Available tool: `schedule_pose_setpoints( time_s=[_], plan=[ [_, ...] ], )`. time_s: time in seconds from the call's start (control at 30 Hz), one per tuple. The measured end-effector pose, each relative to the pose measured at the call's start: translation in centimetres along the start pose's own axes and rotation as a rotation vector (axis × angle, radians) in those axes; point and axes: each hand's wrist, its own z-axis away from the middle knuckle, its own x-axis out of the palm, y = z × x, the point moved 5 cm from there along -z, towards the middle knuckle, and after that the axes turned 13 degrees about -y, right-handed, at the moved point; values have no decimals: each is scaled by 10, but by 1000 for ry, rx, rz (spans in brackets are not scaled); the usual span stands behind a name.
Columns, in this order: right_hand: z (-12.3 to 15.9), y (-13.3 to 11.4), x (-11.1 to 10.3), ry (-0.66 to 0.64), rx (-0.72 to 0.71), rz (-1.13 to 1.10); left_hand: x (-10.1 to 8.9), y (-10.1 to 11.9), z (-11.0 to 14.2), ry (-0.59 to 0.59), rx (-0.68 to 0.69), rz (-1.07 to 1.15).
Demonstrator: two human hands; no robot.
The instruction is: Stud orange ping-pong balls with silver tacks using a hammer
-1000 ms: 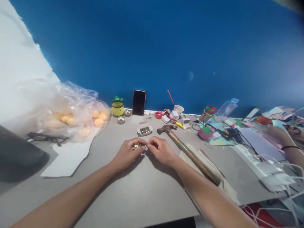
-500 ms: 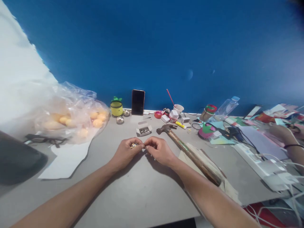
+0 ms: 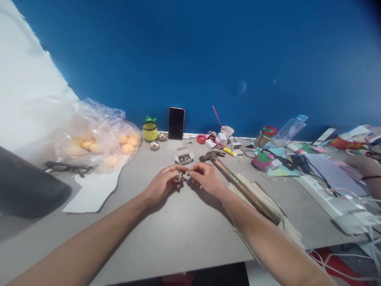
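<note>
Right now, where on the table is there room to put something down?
The biggest bare patch on the gray table lies between the left forearm and right forearm. A smaller one lies between the white paper and the left hand. It's crowded along the blue wall and around the power strip.
</note>
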Motion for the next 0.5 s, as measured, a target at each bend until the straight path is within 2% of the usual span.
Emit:
schedule_pose_setpoints(
  time_s=[0.1, 0.37, 0.5],
  plan=[
    [-1, 3, -6, 18, 14, -63, 1, -2, 1, 1, -22, 40],
    [-3, 9, -10, 13, 18, -131, -1, 2, 5, 57, -24, -305],
    [-3, 9, -10, 6, 24, -148, -4, 1, 3, 55, -15, -324]
  ],
)
